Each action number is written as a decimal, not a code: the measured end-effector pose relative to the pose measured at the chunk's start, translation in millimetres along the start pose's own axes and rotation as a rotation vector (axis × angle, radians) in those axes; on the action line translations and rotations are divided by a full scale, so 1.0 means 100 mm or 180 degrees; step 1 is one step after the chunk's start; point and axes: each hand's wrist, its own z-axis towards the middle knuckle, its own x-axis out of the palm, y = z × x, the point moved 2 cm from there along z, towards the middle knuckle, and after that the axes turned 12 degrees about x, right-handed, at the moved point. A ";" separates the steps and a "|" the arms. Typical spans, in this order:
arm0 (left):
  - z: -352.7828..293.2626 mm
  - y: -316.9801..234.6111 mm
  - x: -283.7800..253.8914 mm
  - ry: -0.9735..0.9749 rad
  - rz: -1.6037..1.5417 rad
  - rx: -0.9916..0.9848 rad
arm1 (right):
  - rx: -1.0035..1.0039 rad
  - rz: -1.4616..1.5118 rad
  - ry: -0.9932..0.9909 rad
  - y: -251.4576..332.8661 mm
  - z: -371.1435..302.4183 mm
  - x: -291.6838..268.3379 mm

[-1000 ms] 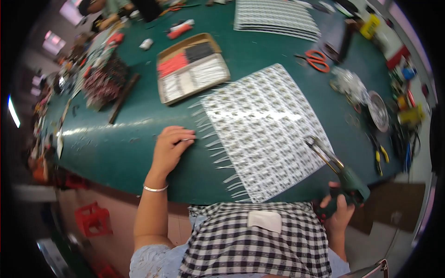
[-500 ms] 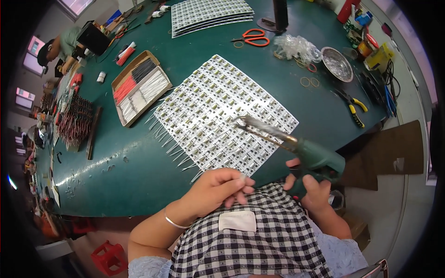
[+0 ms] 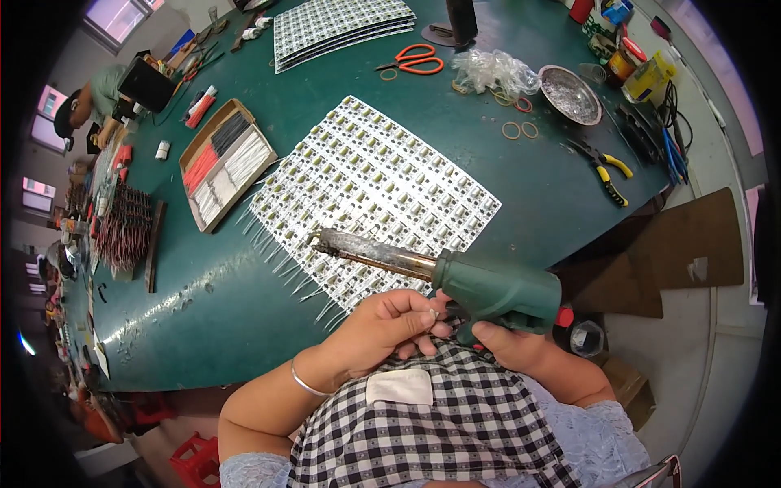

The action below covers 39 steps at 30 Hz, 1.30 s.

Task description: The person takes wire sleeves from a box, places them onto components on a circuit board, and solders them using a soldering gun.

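Note:
My right hand (image 3: 512,346) grips a green soldering gun (image 3: 500,289) by its handle. Its long metal barrel points left, over the lower part of a white circuit board panel (image 3: 382,179). Whether the tip touches the panel cannot be told. Just below the barrel my left hand (image 3: 390,325) is closed in a pinch, with a tiny pale bit at the fingertips too small to name. Rows of small components cover the panel. Thin white wires (image 3: 281,262) stick out along its lower left edge.
Left of the panel lies a cardboard tray (image 3: 189,198) of red, black and white wires. Farther back are stacked panels (image 3: 342,28) and orange-handled scissors (image 3: 419,58). To the right sit a metal bowl (image 3: 598,110) and yellow-black pliers (image 3: 606,175). Another person (image 3: 102,98) works at far left.
The soldering gun has moved left, its barrel now lower over the panel and nearer my left hand. My left hand keeps its pinch. The whole view has shifted slightly.

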 end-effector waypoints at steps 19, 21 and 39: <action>-0.09 -0.25 -0.03 -0.0302 0.1051 0.0586 | 0.0036 0.0574 -0.0369 0.01 -0.06 -0.14; -0.12 -0.41 -0.09 -0.0257 0.3672 0.2515 | -0.0099 0.0551 -0.0786 -0.07 -0.18 -0.30; 0.15 -0.18 -0.12 -0.0960 0.6204 0.3321 | 0.0618 -0.0945 -0.1001 -0.44 -0.90 -0.64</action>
